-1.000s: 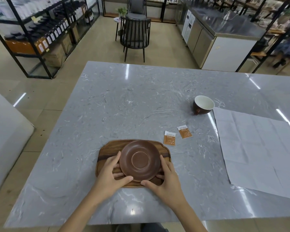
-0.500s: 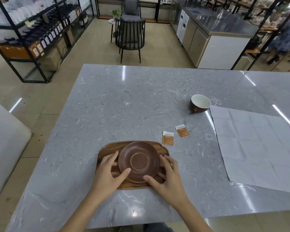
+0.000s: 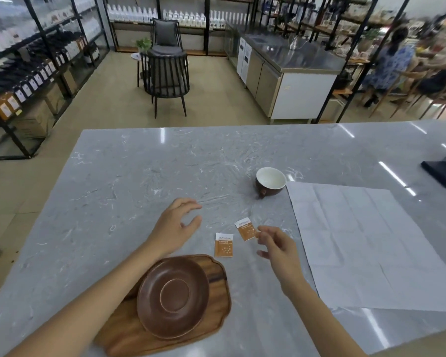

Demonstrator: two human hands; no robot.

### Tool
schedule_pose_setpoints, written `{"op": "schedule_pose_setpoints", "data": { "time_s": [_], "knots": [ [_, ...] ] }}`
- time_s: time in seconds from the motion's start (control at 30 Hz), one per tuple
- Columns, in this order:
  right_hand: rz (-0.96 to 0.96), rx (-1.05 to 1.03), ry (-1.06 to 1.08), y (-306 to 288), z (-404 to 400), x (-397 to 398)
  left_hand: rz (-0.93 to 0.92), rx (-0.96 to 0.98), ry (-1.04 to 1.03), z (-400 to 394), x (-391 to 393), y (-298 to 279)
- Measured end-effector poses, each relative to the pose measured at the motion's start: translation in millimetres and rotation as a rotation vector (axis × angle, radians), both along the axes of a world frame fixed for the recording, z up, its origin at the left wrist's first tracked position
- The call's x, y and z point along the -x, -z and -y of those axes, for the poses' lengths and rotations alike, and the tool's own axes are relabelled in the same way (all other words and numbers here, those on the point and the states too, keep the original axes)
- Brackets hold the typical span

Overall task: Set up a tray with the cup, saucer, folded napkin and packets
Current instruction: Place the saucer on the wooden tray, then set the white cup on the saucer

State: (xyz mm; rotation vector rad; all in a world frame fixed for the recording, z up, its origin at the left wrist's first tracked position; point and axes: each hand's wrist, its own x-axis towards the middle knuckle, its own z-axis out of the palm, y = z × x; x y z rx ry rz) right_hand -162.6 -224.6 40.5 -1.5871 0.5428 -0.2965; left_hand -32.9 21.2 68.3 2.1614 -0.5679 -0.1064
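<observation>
Tray (image 3: 211,323): holds saucer (image 3: 173,296) only | cup (image 3: 270,181): empty | hands: both spread, holding nothing

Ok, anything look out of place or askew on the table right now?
Nothing spilled or broken. The saucer sits off-centre on the tray, toward its left edge. The napkin lies unfolded.

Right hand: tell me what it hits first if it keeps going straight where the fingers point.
Probably the nearer orange packet: the right hand is open, with its fingertips almost at that packet's edge. The hand's height over the table is unclear.
</observation>
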Motion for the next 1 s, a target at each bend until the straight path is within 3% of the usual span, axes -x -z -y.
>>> {"op": "schedule_pose_setpoints", "data": {
  "time_s": [0.4, 0.83, 1.0],
  "knots": [
    [-0.195, -0.386, 0.069, 13, 85, -93, -0.243, 0.062, 0.034, 135, -101, 11],
    [-0.280, -0.790, -0.114, 32, 103, -151, -0.451, 0.096, 0.228, 225, -167, 34],
    [-0.256, -0.799, -0.168, 33, 101, -159, -0.534, 0.132, 0.337, 231, -172, 47]
  ]
}}
